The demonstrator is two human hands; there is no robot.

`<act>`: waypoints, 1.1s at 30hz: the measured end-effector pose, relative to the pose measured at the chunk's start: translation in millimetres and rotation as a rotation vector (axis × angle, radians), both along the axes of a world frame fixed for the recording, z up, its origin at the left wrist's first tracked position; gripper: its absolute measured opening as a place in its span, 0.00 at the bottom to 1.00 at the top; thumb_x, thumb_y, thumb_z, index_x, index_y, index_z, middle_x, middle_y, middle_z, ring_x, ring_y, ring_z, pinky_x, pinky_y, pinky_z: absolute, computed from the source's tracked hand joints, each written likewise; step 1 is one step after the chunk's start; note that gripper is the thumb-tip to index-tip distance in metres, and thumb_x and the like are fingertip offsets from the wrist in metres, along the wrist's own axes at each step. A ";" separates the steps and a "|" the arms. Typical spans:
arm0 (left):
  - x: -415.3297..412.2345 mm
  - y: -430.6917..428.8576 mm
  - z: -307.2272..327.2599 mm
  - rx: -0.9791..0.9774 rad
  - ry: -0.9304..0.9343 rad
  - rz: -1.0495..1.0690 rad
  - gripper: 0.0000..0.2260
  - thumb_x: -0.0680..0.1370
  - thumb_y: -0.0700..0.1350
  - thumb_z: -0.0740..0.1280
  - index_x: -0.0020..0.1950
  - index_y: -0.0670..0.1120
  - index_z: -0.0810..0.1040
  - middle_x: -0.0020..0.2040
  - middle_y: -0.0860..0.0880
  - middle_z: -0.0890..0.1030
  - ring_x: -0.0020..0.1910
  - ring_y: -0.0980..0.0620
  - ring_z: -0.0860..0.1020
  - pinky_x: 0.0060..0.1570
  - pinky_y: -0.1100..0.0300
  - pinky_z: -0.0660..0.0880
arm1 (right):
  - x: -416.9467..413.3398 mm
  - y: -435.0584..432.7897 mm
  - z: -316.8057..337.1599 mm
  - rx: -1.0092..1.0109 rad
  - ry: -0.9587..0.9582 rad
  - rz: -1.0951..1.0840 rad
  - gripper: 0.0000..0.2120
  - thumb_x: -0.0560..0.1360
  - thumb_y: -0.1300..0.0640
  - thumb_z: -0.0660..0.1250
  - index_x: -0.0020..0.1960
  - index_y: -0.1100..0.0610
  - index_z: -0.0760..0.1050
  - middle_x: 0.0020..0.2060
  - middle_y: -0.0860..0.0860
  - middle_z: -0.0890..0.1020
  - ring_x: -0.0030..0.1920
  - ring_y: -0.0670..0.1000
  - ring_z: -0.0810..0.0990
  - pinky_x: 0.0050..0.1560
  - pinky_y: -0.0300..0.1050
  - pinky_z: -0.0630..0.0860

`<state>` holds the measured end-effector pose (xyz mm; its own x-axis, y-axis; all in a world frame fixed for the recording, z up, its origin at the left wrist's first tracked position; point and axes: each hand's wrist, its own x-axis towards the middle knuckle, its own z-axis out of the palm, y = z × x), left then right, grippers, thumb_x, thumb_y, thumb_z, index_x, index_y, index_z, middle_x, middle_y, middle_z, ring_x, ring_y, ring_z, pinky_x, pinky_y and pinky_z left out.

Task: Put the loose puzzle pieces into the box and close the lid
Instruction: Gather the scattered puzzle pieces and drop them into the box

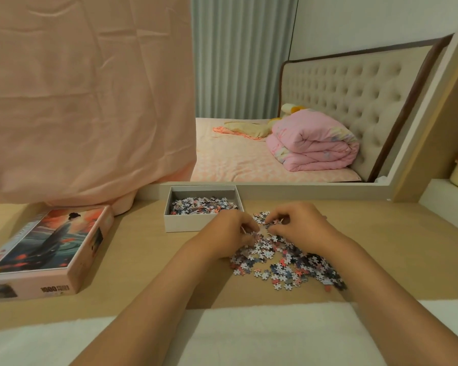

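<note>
On the table [132, 260], loose puzzle pieces [283, 260] are heaped at 4 o'clock from the partly filled box [185, 223]. Pieces at the heap's 12 o'clock edge are pinched by the left hand [230, 233] and right hand [296, 225], fingers curled. The lid [48, 241] is set at the box's 8 o'clock.

lid [45, 247] left of box [191, 223], pieces [288, 260] right
</note>
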<state>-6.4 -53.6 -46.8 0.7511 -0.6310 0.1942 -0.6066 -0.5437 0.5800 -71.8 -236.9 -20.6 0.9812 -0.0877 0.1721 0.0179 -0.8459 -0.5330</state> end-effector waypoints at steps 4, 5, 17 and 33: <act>16.9 16.0 19.7 -0.179 -0.014 0.100 0.06 0.75 0.41 0.72 0.48 0.51 0.84 0.42 0.56 0.82 0.40 0.60 0.79 0.40 0.68 0.72 | 17.4 13.6 14.8 0.079 -0.081 0.016 0.05 0.73 0.55 0.74 0.46 0.46 0.83 0.36 0.44 0.81 0.34 0.41 0.77 0.39 0.38 0.73; 22.6 22.1 23.2 -0.212 -0.044 0.131 0.06 0.75 0.41 0.72 0.48 0.51 0.84 0.43 0.55 0.82 0.41 0.60 0.78 0.41 0.68 0.71 | 24.8 18.9 17.8 0.074 -0.105 0.023 0.05 0.73 0.56 0.74 0.46 0.47 0.84 0.36 0.44 0.80 0.33 0.42 0.77 0.38 0.39 0.73; 60.4 70.9 8.8 -0.125 -0.150 0.322 0.10 0.75 0.39 0.69 0.55 0.48 0.84 0.51 0.51 0.84 0.42 0.58 0.75 0.42 0.68 0.65 | 96.1 86.3 16.1 -0.096 -0.001 0.179 0.13 0.76 0.58 0.71 0.60 0.54 0.82 0.55 0.50 0.84 0.51 0.48 0.79 0.51 0.38 0.71; -3.4 3.6 8.0 0.187 -0.107 -0.090 0.19 0.77 0.57 0.64 0.67 0.55 0.75 0.62 0.52 0.76 0.57 0.53 0.76 0.58 0.51 0.75 | -0.9 4.6 18.6 -0.206 0.232 0.100 0.19 0.74 0.44 0.70 0.64 0.39 0.77 0.61 0.45 0.78 0.53 0.38 0.75 0.53 0.41 0.72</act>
